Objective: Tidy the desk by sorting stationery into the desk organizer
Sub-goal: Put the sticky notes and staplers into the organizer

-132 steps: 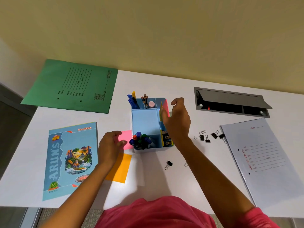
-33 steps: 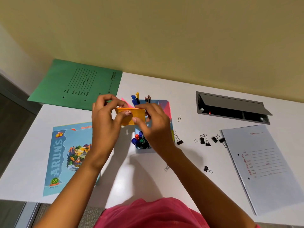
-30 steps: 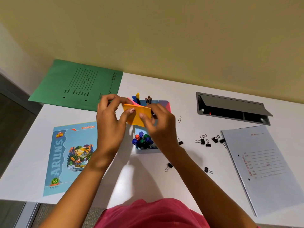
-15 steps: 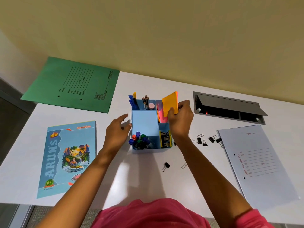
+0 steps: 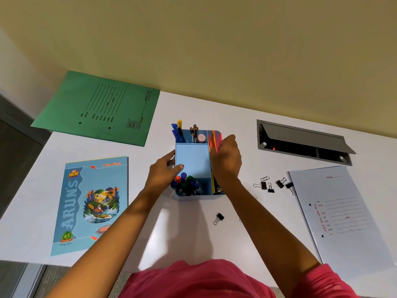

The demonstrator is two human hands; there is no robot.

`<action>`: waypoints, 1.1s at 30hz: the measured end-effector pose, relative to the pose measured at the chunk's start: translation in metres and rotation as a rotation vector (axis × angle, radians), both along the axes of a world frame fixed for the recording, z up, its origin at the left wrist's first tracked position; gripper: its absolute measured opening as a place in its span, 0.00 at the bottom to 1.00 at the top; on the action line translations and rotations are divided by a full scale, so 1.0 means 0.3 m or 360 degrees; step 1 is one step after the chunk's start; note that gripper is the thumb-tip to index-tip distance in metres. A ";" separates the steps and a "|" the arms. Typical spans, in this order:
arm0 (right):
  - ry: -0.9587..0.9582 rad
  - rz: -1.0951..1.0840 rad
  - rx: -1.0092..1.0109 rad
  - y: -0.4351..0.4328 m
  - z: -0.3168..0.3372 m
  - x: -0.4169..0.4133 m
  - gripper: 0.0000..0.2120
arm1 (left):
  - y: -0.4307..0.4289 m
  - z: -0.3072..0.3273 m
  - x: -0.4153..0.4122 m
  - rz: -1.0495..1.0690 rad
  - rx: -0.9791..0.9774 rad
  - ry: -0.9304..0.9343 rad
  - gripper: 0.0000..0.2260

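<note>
The thin orange sticky-note pad (image 5: 213, 140) stands on edge in the right rear slot of the light-blue plastic desk organizer (image 5: 192, 158), beside pink notes (image 5: 218, 140) — light, floppy paper, best pinched by its top edge. Fingers of the right hand (image 5: 226, 160) curl round it; the left hand (image 5: 162, 173) grips the organizer's left wall, thumb over the rim. Black binder clips (image 5: 269, 186) lie scattered on the white tabletop (image 5: 193, 233) to the right, clear of the slot

Left hand (image 5: 163, 172) and right hand (image 5: 226, 160) reach forward, fingers curled.
</note>
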State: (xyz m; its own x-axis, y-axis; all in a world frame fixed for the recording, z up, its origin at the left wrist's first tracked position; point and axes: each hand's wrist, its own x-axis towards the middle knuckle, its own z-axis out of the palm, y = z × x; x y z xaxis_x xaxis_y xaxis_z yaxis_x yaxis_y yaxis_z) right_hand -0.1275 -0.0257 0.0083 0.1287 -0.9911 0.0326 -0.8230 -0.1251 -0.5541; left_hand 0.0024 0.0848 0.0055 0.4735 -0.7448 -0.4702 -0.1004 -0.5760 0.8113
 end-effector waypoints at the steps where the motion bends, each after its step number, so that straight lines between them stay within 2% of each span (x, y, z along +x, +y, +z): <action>1: -0.0010 0.0012 -0.0004 0.002 -0.004 -0.003 0.13 | 0.002 -0.003 0.001 -0.0003 -0.0001 0.0003 0.26; 5: -0.0047 0.0053 -0.0145 0.011 -0.026 -0.011 0.13 | 0.008 -0.009 0.001 0.0011 -0.0008 0.0015 0.26; 9: 0.0070 0.0099 -0.0314 0.004 -0.050 0.007 0.16 | 0.006 -0.008 -0.003 0.0000 -0.0020 0.0020 0.25; 15: 0.0056 0.0107 -0.0263 -0.024 -0.082 0.027 0.21 | 0.013 -0.008 -0.002 0.0011 -0.0030 0.0036 0.25; 18: -0.0073 0.0072 -0.0169 -0.033 -0.073 0.022 0.18 | 0.014 -0.008 0.002 0.0008 -0.0030 0.0048 0.26; 22: -0.0191 0.0024 -0.0140 -0.036 -0.079 -0.020 0.08 | 0.016 -0.010 0.001 0.0009 -0.0037 0.0051 0.25; 33: -0.0303 0.0163 -0.0290 0.011 -0.120 -0.085 0.09 | 0.019 -0.022 0.000 0.0049 -0.0028 0.0116 0.26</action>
